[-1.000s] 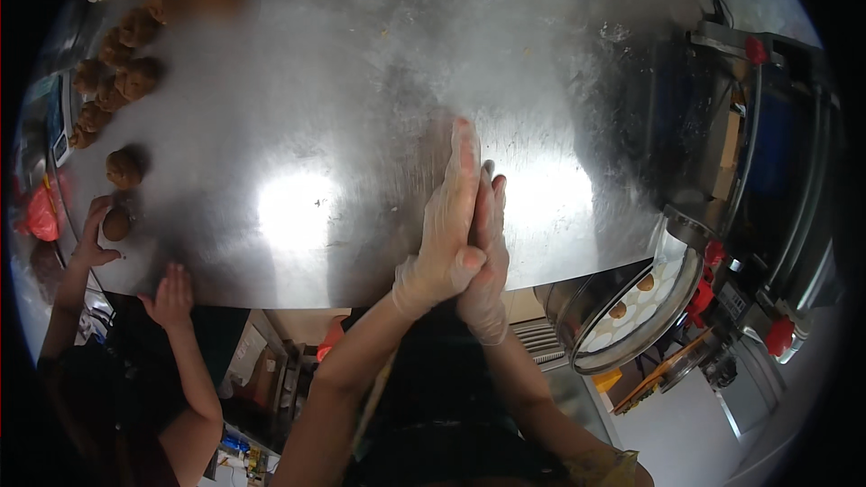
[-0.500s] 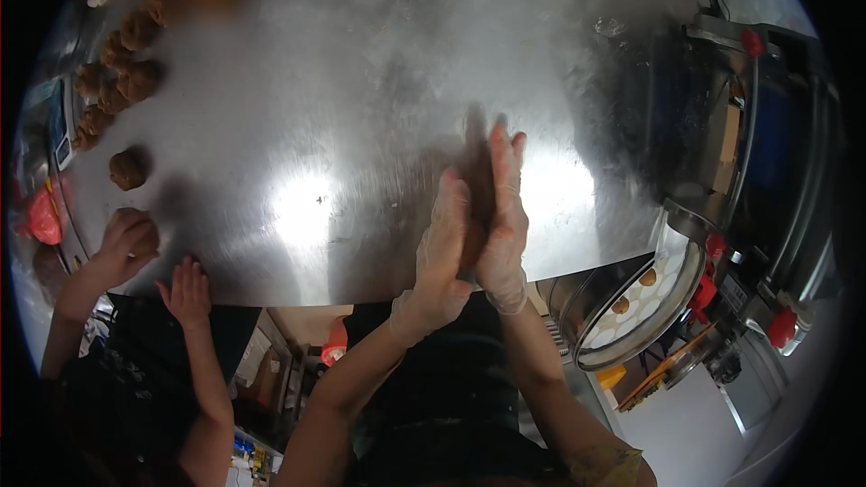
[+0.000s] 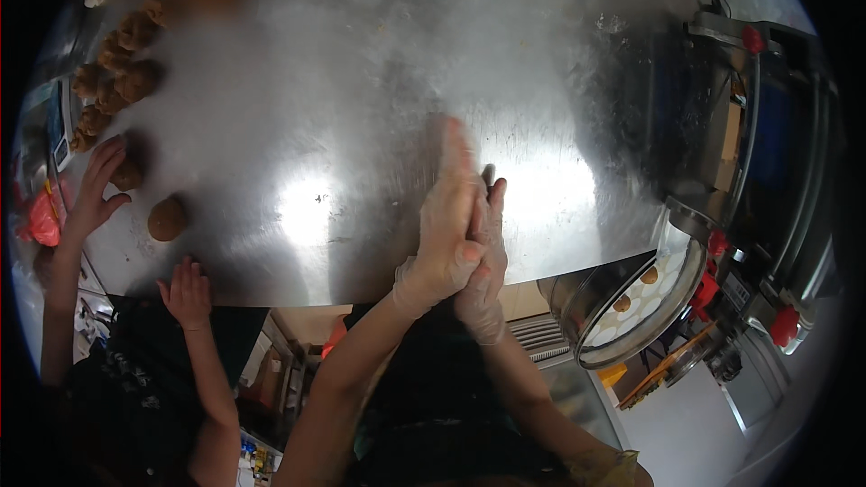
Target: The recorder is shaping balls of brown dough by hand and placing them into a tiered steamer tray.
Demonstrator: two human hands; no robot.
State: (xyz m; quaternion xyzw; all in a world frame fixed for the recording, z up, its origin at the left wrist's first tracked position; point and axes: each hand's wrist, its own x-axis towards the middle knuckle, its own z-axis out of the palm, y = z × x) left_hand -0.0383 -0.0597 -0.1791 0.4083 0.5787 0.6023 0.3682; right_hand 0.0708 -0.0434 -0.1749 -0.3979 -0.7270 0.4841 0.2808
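Observation:
My left hand [image 3: 440, 239] and my right hand [image 3: 485, 257], both in clear thin gloves, are pressed palm to palm above the near edge of the metal table. The fingers point away from me, the left hand overlapping the right. What lies between the palms is covered now; a brown piece of dough showed there half a second ago. To the far left, a co-worker's hand [image 3: 97, 189] reaches to a brown dough lump [image 3: 126, 175]. A smoother dough ball [image 3: 167, 218] rests beside it. Their other hand [image 3: 188, 293] lies at the table edge.
Several rough dough lumps [image 3: 135, 32] line the left side of the steel table [image 3: 361, 108]. On the right stands a round metal tray [image 3: 591, 362] with a white holed liner and two dough balls. Beyond it is a machine with red knobs [image 3: 785, 325].
My palms have slid against each other and closed up, the left forward, the right back toward me. The co-worker has let go of a dough ball and moved that hand to another lump.

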